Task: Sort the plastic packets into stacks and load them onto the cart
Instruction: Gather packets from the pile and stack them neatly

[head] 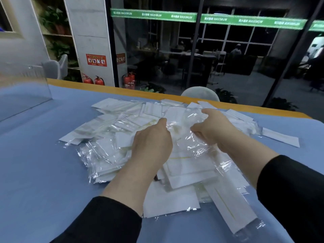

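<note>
A blue desk [35, 172] with an orange far edge fills the lower view, and a clear acrylic panel [24, 88] stands upright on its left side. Behind the desk a pale rounded chair back [200, 93] rises just past the edge. A white pillar [91, 41] carries a red safety notice [96, 60], with red fire extinguishers [93, 80] at its foot (more stand further right). A green banner [192, 17] crosses the dark glass wall, and potted plants [56, 20] fill shelves at left.

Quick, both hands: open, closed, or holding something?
Left hand: grips a clear packet over the pile.
Right hand: grips the same packet.
</note>
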Demonstrator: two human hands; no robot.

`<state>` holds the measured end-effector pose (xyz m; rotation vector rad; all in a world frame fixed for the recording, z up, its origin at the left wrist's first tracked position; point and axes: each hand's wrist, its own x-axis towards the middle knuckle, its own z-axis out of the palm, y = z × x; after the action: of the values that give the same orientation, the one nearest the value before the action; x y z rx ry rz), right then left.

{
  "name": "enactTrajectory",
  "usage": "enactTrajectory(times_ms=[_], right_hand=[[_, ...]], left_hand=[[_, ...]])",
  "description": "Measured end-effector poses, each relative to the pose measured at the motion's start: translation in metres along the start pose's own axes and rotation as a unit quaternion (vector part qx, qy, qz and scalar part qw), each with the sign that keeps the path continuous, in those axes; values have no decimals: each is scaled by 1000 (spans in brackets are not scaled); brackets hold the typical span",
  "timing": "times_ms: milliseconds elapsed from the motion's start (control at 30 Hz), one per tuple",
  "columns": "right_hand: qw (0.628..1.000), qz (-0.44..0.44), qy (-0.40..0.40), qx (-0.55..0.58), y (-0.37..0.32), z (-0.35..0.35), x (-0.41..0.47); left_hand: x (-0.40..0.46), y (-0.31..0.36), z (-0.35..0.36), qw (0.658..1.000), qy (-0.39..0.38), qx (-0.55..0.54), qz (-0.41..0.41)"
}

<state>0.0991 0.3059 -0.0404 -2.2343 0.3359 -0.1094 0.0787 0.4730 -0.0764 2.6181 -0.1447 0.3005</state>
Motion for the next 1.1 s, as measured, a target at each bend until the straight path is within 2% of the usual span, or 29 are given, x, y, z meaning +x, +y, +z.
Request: enactTrajectory(times_ms=[67,133,200,233,267,333,400,433,500,533,600,700,833,900,1000,1067,1100], right_hand=[[999,-8,21,37,6,-13,0],[997,-44,56,25,8,-30,-3],[991,-103,91,-2,7,-50,-11],[985,-141,98,-25,5,-60,-19],[978,-183,87,-53,4,-69,-28],[962,-251,17,-102,3,-81,-45],[947,-276,-45,-157,7,-79,-58],[938,-281,-55,-194,14,-74,-60],[925,-278,-53,-254,33,-58,-61],[926,-274,-43,-255,44,-52,-61],[948,-247,-6,-200,68,-46,-61],[971,-212,1,-113,90,-49,-69],[955,-291,23,-53,84,-55,-71],[946,-318,41,-44,73,-58,-69],[942,-318,83,-71,64,-57,-71],[949,-273,143,-73,64,-60,-78],[960,-227,144,-80,66,-62,-84]], left_hand=[[-1,1,-1,1000,-6,-4,-3],[-1,2,-2,1000,-8,-10,-6],[-3,5,-5,999,23,-44,7],[-5,8,-8,994,51,-97,19],[-8,13,-12,981,82,-172,36],[-15,23,-19,936,124,-319,80],[-19,31,-14,897,101,-421,94],[-20,34,-7,891,72,-439,91],[-21,39,9,914,26,-396,88],[-22,40,16,929,9,-359,93],[-23,41,22,938,-12,-333,94],[-24,41,18,931,-22,-351,94],[-27,43,12,902,-107,-404,106],[-27,42,6,907,-96,-397,105],[-23,37,-5,895,-47,-431,100],[-18,30,-11,907,28,-413,77],[-16,27,-13,918,66,-386,69]])
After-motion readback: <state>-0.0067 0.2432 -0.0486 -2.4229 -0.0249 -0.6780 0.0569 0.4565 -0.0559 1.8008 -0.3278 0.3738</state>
